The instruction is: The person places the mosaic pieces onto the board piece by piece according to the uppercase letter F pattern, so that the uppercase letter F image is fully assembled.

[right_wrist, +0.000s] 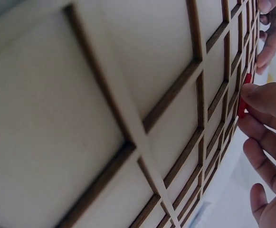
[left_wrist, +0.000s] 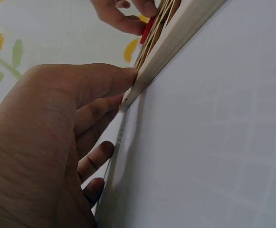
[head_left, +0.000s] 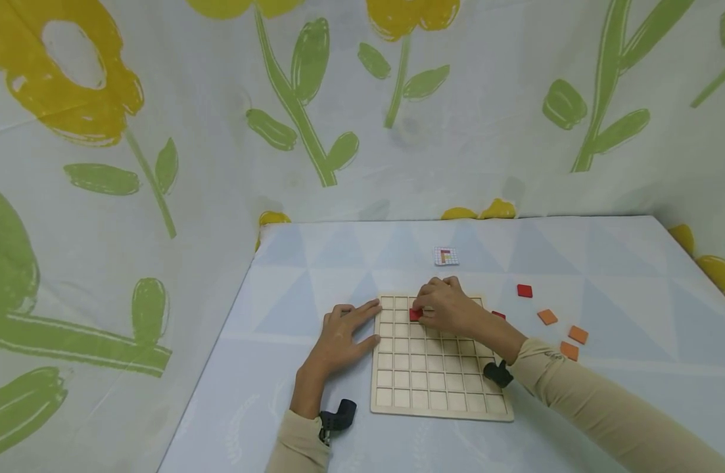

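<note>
A wooden grid board lies on the table, its square cells divided by thin raised strips. Over its upper left part, my right hand pinches a small red square tile between thumb and fingers. The right wrist view shows this red tile upright on edge, close to the grid. My left hand rests beside the board's left side, thumb and fingers extended to that edge. In the left wrist view, the thumb of the left hand presses at the board's pale side.
Right of the board lie a red tile and several orange tiles. Another red tile shows partly behind the right forearm. A small card with a coloured grid pattern lies beyond the board. Flower-printed cloth hangs around the table.
</note>
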### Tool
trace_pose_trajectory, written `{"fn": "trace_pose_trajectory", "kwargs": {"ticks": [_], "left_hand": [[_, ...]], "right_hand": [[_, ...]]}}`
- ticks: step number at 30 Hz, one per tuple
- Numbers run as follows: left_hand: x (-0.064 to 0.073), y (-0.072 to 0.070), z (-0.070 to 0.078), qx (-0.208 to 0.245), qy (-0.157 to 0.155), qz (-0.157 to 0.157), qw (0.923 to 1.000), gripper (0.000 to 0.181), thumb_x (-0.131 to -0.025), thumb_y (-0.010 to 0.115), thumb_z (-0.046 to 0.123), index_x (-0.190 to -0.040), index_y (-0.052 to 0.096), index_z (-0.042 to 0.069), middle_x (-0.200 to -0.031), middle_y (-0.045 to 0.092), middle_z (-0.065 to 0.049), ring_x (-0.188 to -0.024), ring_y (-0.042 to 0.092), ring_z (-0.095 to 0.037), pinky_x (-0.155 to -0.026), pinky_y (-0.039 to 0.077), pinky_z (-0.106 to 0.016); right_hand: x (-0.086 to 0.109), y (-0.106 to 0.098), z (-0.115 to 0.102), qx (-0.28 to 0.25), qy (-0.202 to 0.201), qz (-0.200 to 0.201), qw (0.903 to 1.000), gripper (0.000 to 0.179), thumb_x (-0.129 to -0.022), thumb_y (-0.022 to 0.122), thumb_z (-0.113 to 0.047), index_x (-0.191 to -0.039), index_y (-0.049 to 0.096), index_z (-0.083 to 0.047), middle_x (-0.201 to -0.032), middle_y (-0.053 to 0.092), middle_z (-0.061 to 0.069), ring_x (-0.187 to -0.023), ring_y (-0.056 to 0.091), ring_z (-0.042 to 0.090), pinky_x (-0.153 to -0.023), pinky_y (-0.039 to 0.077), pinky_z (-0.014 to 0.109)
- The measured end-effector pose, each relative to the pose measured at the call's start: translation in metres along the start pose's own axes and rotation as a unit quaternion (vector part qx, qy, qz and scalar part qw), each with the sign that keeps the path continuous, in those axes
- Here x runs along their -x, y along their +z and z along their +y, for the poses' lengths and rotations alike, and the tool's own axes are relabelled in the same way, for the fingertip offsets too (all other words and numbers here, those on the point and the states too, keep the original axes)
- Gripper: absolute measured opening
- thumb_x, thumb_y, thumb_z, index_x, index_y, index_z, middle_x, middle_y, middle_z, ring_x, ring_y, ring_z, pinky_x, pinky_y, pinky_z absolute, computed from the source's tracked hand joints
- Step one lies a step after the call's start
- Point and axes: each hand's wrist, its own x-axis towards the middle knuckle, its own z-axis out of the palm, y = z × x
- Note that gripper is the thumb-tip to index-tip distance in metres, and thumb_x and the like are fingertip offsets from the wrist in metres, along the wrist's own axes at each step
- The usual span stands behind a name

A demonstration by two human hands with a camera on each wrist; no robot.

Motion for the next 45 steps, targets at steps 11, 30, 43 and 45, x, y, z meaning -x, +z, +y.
{"fn": "trace_pose_trajectory", "kwargs": {"ticks": [11, 30, 43, 45], "left_hand": [[-0.002, 0.0, 0.0, -0.006, 0.0, -0.001, 1.0, 0.06, -0.094, 0.061, 0.044, -0.15, 0.05, 0.027, -0.154, 0.041, 0.018, -0.123, 0.041, -0.026, -0.096, 0.03, -0.048], [0.0, -0.001, 0.002, -0.005, -0.006, -0.001, 1.0, 0.06, -0.093, 0.062, 0.042, -0.15, 0.05, 0.027, -0.154, 0.041, 0.017, -0.125, 0.041, -0.027, -0.097, 0.03, -0.048], [-0.001, 0.002, 0.003, -0.01, -0.013, -0.003, 0.9999, 0.06, -0.094, 0.063, 0.042, -0.15, 0.049, 0.028, -0.155, 0.041, 0.015, -0.127, 0.041, -0.029, -0.098, 0.03, -0.05], [-0.001, 0.002, 0.003, -0.008, -0.012, -0.003, 0.9999, 0.059, -0.094, 0.063, 0.042, -0.15, 0.05, 0.027, -0.155, 0.041, 0.015, -0.128, 0.04, -0.029, -0.099, 0.03, -0.05]], "right_hand": [[0.0, -0.001, 0.003, -0.017, 0.01, -0.018, 0.9996, 0.012, -0.084, 0.082, -0.02, -0.096, 0.079, -0.02, -0.099, 0.069, -0.002, -0.098, 0.057, 0.021, -0.084, 0.036, 0.05], [0.014, -0.012, 0.008, -0.041, 0.009, 0.018, 0.999, 0.017, -0.083, 0.082, -0.015, -0.099, 0.079, -0.014, -0.103, 0.07, -0.001, -0.101, 0.058, 0.022, -0.087, 0.035, 0.052], [0.037, -0.032, 0.027, -0.034, 0.03, 0.041, 0.9981, 0.019, -0.081, 0.084, -0.012, -0.099, 0.078, -0.01, -0.102, 0.07, 0.004, -0.101, 0.059, 0.027, -0.087, 0.034, 0.055], [0.041, -0.035, 0.031, -0.035, 0.033, 0.043, 0.9979, 0.019, -0.081, 0.083, -0.012, -0.099, 0.077, -0.01, -0.102, 0.07, 0.004, -0.101, 0.059, 0.027, -0.086, 0.034, 0.055]]}}
